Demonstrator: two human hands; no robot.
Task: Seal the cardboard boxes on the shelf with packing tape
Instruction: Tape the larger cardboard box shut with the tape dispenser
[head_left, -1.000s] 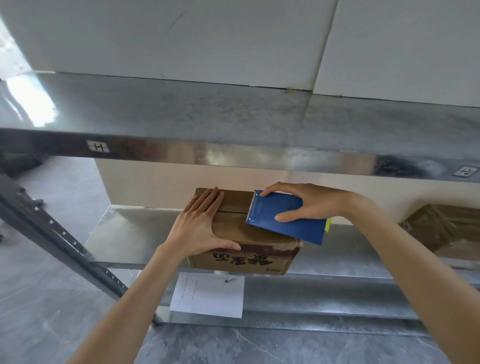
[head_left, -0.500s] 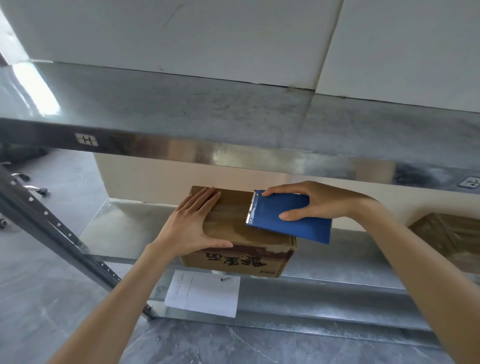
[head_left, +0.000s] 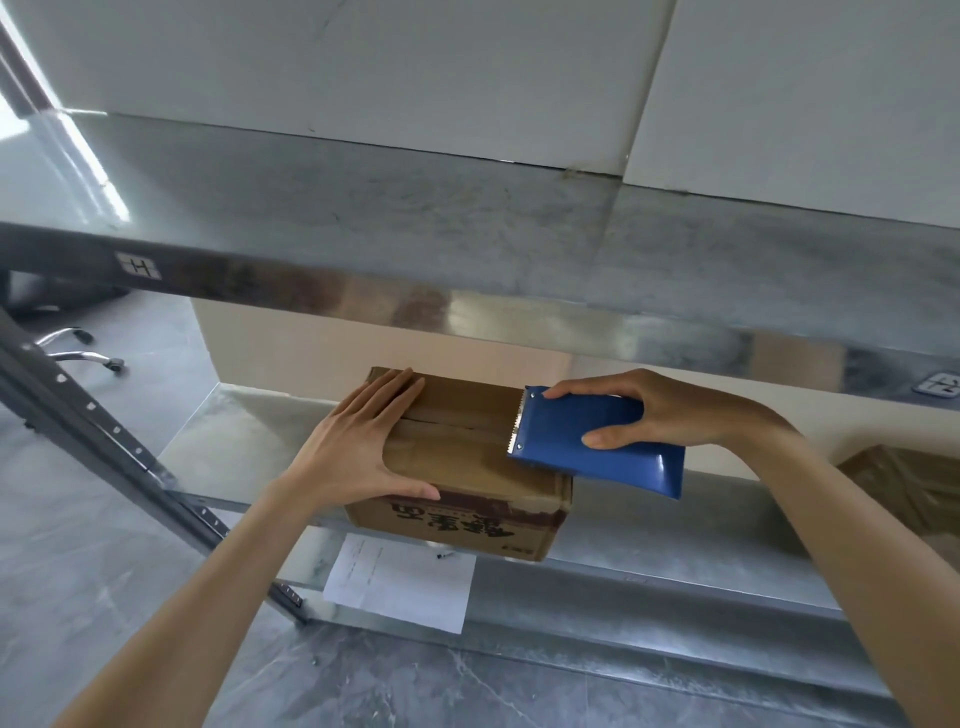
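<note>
Blue tape dispenser (head_left: 597, 449) in right hand (head_left: 672, 410)

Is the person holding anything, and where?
Right hand grips the blue tape dispenser across its body, behind the toothed edge; left hand lies flat on the cardboard box.

**Box pinned flat, dispenser over its top**

The left hand (head_left: 363, 447) lies flat on the cardboard box (head_left: 467, 473), fingers straight across the top and thumb along the front edge. To the right of those fingertips, the right hand (head_left: 670, 415) grips a blue tape dispenser (head_left: 592, 452), its toothed edge over the box. Below the thumb lies a sheet of paper (head_left: 400, 584).
</note>
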